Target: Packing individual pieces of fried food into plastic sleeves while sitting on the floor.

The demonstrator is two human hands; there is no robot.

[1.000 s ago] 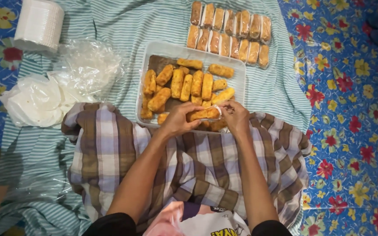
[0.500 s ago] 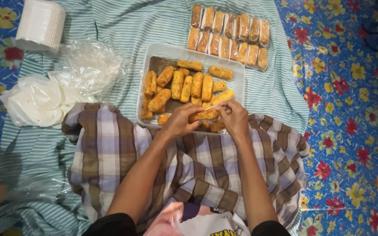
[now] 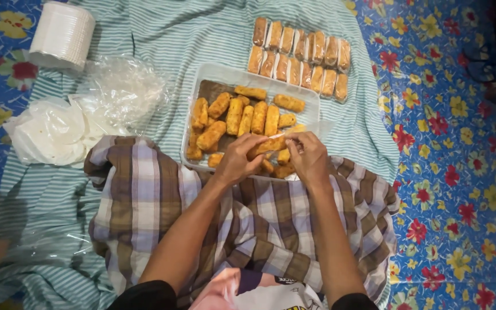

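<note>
My left hand and my right hand meet over the near edge of a clear plastic tray, both gripping one golden breaded roll in a thin clear wrapper. The left hand pinches its left end, the right hand holds the wrapper at its right end. The tray holds several bare breaded rolls on a brown liner. Beyond the tray, several wrapped rolls lie in two neat rows on the striped cloth.
A stack of white paper plates or cups stands far left. Crumpled clear plastic bags and white plastic sheets lie left of the tray. A teal striped cloth covers a blue floral mat. My plaid-covered lap is near.
The roll and both hands have shifted slightly up toward the tray; the clear wrapper now sticks out further past the right hand. The view has tilted a little.
</note>
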